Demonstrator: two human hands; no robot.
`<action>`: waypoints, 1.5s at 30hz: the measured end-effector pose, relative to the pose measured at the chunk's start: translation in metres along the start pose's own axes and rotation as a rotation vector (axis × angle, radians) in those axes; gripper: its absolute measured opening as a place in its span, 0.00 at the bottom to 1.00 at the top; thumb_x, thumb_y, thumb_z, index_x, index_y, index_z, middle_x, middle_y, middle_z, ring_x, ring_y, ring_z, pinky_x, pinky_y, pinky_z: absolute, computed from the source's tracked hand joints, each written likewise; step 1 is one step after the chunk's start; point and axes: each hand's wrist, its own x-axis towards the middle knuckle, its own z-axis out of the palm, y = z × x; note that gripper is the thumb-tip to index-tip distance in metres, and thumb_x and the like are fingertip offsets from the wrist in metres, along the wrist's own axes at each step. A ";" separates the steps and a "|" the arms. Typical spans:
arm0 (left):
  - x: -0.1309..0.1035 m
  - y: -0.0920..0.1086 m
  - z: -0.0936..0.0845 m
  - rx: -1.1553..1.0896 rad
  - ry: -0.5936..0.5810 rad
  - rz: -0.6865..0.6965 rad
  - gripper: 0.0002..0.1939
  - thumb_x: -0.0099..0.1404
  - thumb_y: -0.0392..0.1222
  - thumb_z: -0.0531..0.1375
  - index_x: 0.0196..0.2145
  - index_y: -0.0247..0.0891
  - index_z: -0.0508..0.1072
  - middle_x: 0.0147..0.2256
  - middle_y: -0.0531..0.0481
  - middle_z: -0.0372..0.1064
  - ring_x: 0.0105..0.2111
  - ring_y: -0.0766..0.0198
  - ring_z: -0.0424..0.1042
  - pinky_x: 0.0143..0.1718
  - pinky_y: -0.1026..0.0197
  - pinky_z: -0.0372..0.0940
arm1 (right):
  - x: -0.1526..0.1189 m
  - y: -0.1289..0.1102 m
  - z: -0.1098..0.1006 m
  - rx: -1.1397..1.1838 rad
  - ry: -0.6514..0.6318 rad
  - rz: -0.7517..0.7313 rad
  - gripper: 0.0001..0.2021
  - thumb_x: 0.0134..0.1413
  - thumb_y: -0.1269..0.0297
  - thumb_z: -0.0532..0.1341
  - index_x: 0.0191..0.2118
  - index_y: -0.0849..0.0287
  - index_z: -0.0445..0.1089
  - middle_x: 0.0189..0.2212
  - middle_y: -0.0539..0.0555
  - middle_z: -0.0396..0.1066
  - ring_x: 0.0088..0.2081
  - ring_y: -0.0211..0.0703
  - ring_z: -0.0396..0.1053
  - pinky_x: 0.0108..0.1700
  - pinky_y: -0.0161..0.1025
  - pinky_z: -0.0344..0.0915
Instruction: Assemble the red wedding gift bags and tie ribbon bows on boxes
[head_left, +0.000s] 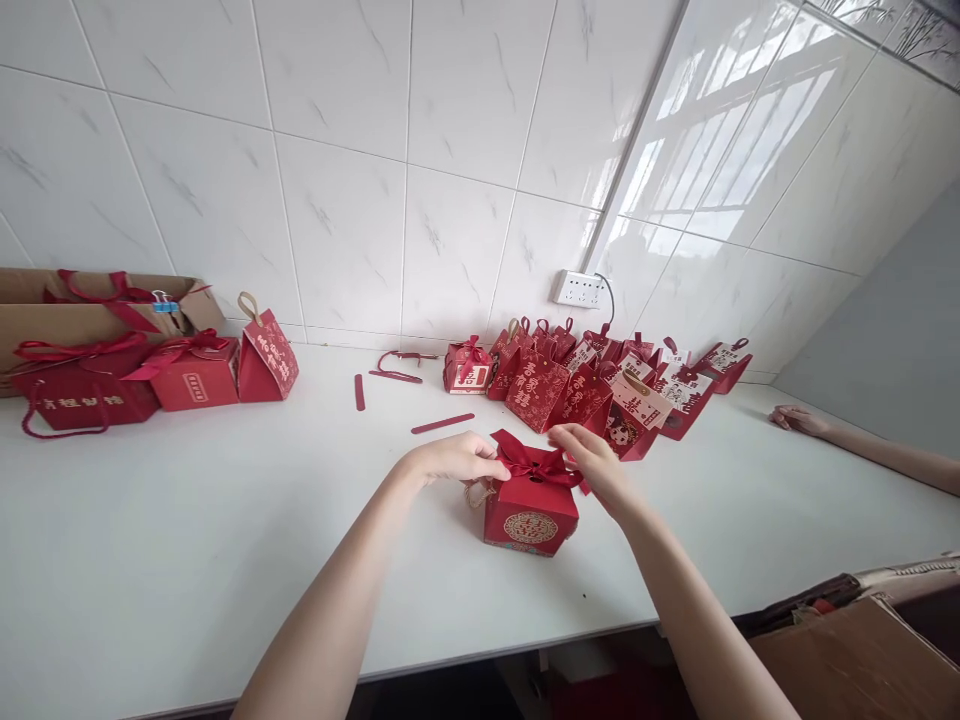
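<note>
A red gift box [531, 512] with a round gold emblem stands upright on the white table in front of me. Across its top lies a dark red ribbon bow [536, 462]. My left hand [466, 458] closes on the bow's left loop, thumb and fingers together. On the other side, my right hand [589, 462] has its fingers bent round the bow's right part, and the fingertips are partly hidden behind it. A twisted cord handle [478, 491] hangs at the box's left side, below my left hand.
Many small red gift boxes [536, 385] crowd behind on the right. At the left stand larger red boxes [199, 375] and a cardboard box [90, 312]. Loose red strips [442, 423] lie mid-table. Another person's hand [796, 419] rests at the right. A power strip [579, 289] is on the wall.
</note>
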 end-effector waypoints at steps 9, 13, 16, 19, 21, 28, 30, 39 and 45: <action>0.013 -0.002 0.013 -0.118 0.407 0.062 0.20 0.53 0.51 0.60 0.40 0.38 0.66 0.45 0.46 0.67 0.45 0.58 0.65 0.43 0.61 0.58 | -0.034 0.031 -0.014 -0.163 0.078 -0.050 0.26 0.52 0.37 0.50 0.23 0.58 0.60 0.21 0.50 0.63 0.26 0.39 0.61 0.30 0.37 0.58; 0.024 -0.005 0.020 -0.175 0.403 0.100 0.12 0.56 0.47 0.57 0.36 0.37 0.68 0.39 0.48 0.69 0.42 0.60 0.67 0.40 0.62 0.60 | -0.036 0.028 -0.006 -0.124 0.021 -0.014 0.28 0.50 0.35 0.49 0.19 0.58 0.56 0.17 0.48 0.57 0.23 0.37 0.56 0.28 0.36 0.54; 0.023 -0.008 0.013 -0.199 0.348 0.096 0.10 0.55 0.46 0.59 0.31 0.36 0.68 0.32 0.50 0.68 0.35 0.63 0.68 0.36 0.62 0.61 | -0.030 0.025 0.000 0.050 -0.074 -0.042 0.26 0.49 0.37 0.54 0.22 0.59 0.60 0.21 0.49 0.62 0.26 0.38 0.60 0.32 0.37 0.59; 0.014 -0.009 0.001 -0.200 0.257 0.068 0.14 0.51 0.48 0.63 0.29 0.36 0.69 0.28 0.51 0.67 0.30 0.64 0.68 0.32 0.62 0.62 | -0.021 0.024 0.001 0.164 -0.077 -0.042 0.23 0.47 0.40 0.57 0.25 0.58 0.62 0.22 0.49 0.64 0.27 0.39 0.64 0.36 0.39 0.63; 0.007 -0.008 -0.005 -0.189 0.176 0.050 0.17 0.49 0.52 0.65 0.29 0.35 0.69 0.28 0.51 0.68 0.29 0.64 0.69 0.32 0.61 0.62 | -0.020 0.020 -0.004 0.094 0.031 -0.073 0.22 0.46 0.41 0.57 0.26 0.58 0.62 0.23 0.50 0.65 0.28 0.41 0.65 0.36 0.40 0.64; -0.008 0.011 0.001 0.054 0.225 0.218 0.30 0.51 0.61 0.62 0.45 0.39 0.67 0.51 0.42 0.64 0.53 0.52 0.63 0.49 0.56 0.62 | -0.094 0.004 0.005 -0.354 0.290 -0.536 0.12 0.58 0.53 0.54 0.37 0.56 0.65 0.36 0.55 0.68 0.39 0.45 0.68 0.42 0.43 0.67; -0.009 0.015 0.006 0.147 0.222 0.258 0.39 0.49 0.60 0.64 0.55 0.44 0.60 0.60 0.44 0.53 0.60 0.51 0.54 0.55 0.54 0.57 | -0.115 0.009 0.023 -0.451 0.261 -0.664 0.12 0.55 0.55 0.59 0.43 0.54 0.65 0.43 0.57 0.65 0.44 0.48 0.67 0.43 0.44 0.69; -0.056 -0.011 0.055 0.249 0.456 0.142 0.28 0.60 0.57 0.56 0.57 0.48 0.60 0.56 0.46 0.60 0.54 0.53 0.63 0.54 0.52 0.59 | -0.094 0.052 0.029 -0.400 0.163 -0.685 0.10 0.60 0.69 0.51 0.45 0.52 0.65 0.55 0.59 0.57 0.56 0.52 0.60 0.52 0.51 0.65; -0.091 -0.021 0.121 0.373 0.975 -0.025 0.23 0.61 0.52 0.55 0.51 0.41 0.64 0.39 0.43 0.66 0.41 0.51 0.67 0.42 0.49 0.64 | -0.075 0.033 0.028 -0.139 -0.087 -0.470 0.14 0.63 0.60 0.45 0.42 0.52 0.67 0.54 0.57 0.61 0.55 0.50 0.61 0.52 0.48 0.63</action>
